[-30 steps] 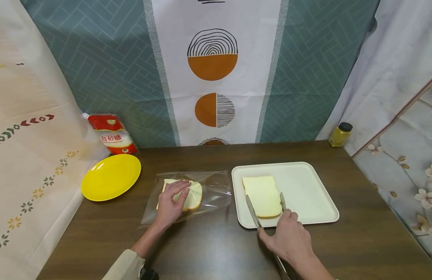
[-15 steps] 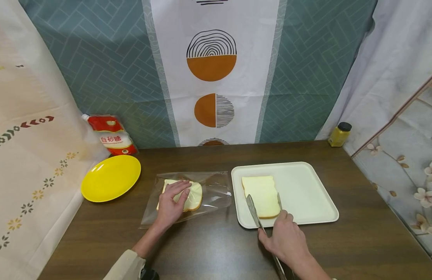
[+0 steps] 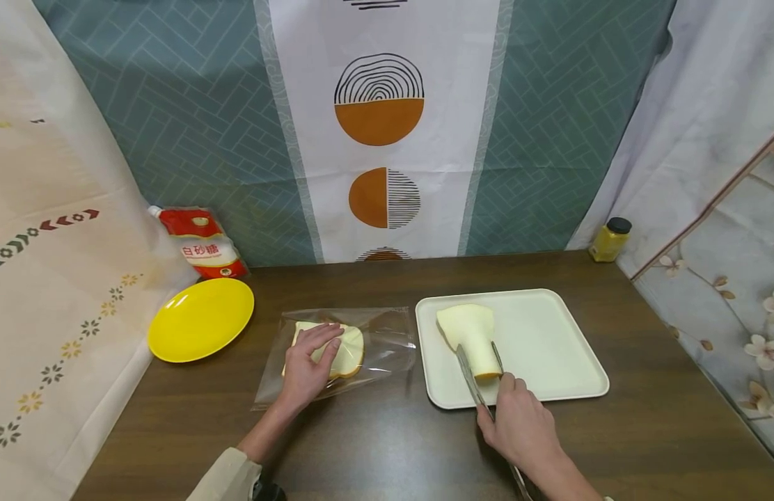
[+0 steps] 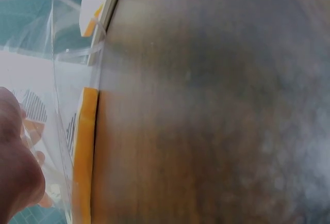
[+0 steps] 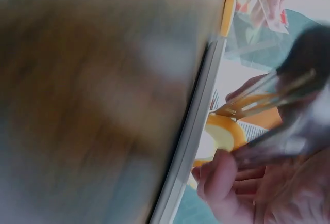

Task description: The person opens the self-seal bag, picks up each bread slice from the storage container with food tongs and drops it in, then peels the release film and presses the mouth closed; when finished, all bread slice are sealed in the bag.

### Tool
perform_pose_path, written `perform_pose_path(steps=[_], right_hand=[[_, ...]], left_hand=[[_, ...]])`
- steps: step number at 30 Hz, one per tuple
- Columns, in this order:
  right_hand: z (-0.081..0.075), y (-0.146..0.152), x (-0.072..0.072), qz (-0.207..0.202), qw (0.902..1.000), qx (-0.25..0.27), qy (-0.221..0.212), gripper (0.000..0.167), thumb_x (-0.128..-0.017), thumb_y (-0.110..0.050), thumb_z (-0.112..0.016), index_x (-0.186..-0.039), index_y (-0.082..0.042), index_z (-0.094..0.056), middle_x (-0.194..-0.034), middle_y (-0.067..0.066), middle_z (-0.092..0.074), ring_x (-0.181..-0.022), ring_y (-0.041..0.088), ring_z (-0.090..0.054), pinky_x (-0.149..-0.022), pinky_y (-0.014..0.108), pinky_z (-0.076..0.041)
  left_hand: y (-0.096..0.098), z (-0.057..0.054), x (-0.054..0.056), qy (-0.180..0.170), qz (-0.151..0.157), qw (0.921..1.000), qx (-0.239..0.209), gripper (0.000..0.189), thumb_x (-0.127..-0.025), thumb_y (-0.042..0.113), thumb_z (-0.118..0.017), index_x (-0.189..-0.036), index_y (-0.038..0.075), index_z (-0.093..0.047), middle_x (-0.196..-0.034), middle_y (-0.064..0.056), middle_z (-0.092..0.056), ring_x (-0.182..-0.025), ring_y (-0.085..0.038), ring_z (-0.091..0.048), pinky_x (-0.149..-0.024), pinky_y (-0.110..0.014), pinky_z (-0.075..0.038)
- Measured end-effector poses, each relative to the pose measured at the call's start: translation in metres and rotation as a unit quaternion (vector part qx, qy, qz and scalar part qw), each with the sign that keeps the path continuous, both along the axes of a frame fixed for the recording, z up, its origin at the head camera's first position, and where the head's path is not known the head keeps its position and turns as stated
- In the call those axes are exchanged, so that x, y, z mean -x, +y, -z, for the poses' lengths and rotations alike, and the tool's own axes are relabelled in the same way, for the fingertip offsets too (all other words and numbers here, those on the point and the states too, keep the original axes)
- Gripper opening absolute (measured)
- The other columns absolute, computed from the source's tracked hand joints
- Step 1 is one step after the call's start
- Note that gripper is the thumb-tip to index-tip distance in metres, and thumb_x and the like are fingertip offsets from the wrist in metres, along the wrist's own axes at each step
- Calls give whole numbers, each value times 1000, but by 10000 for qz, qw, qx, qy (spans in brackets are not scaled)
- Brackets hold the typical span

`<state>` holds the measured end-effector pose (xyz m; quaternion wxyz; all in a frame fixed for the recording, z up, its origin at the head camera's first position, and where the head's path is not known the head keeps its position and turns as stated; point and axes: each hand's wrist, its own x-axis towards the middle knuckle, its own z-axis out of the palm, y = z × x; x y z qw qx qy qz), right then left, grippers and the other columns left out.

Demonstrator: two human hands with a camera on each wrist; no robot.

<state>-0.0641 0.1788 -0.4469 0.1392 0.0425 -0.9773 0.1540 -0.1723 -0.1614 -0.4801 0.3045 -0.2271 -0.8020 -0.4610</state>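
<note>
My left hand [image 3: 307, 362] rests on a clear plastic bag [image 3: 387, 337], over a slice of bread [image 3: 349, 353] lying inside it. Its fingers are extended, with the thumb apart. In the left wrist view the bread's crust [image 4: 85, 157] shows through the film. Metal tongs [image 3: 467, 372] are gripped in my right hand [image 3: 521, 421]. Between their arms, a second bread slice [image 3: 471, 327] on the white tray [image 3: 553, 348] is squeezed from both sides. Its near end is curled into an arch, which also shows in the right wrist view between the tongs [image 5: 252, 105].
A yellow plate [image 3: 200, 320] stands at the left, with a red and white sugar pouch [image 3: 202, 243] behind it. At the back right is a small yellow jar [image 3: 609, 240] with a black lid. Cloth curtains border the brown table [image 3: 374, 445].
The tongs' arms have closed in on the bread slice on the tray, and the flat slice has bent into an arch. My right hand shifted slightly right; my left hand stayed still.
</note>
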Motion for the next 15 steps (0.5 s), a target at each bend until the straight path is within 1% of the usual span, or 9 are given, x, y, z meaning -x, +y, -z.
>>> perform_pose_path(steps=[6, 8, 11, 15], right_hand=[[-1, 11, -1, -35, 9996, -285, -56, 48, -78, -21, -80, -103, 10, -53, -76, 12, -52, -63, 33, -59, -40, 46, -45], [-2, 15, -2, -58, 9994, -324, -47, 51, -78, -20, -80, -109, 10, -53, -79, 13, -54, -66, 33, -60, -40, 46, -45], [-4, 21, -2, -86, 9994, -339, 18, 52, -79, -19, -79, -115, 6, -53, -81, 10, -54, -68, 31, -60, -39, 44, -43], [-10, 28, -3, -201, 9990, -339, 228, 51, -77, -15, -79, -119, 1, -54, -82, 6, -54, -74, 29, -60, -38, 41, -41]], left_hand=[[0, 0, 0, 18, -24, 10000, 54, 19, -85, -6, -72, -103, 0, -77, -110, -17, -72, -107, -41, -64, -93, -44, -44], [0, 0, 0, 0, -33, 10000, 60, 20, -85, -6, -72, -103, 0, -77, -110, -17, -72, -107, -41, -64, -93, -44, -44], [0, -1, 0, -33, -24, 10000, 47, 20, -85, -6, -72, -103, 0, -77, -110, -18, -72, -107, -41, -64, -93, -45, -44], [1, -1, 0, -30, 18, 10000, 18, 20, -85, -6, -72, -104, -1, -77, -110, -19, -72, -107, -42, -64, -93, -46, -43]])
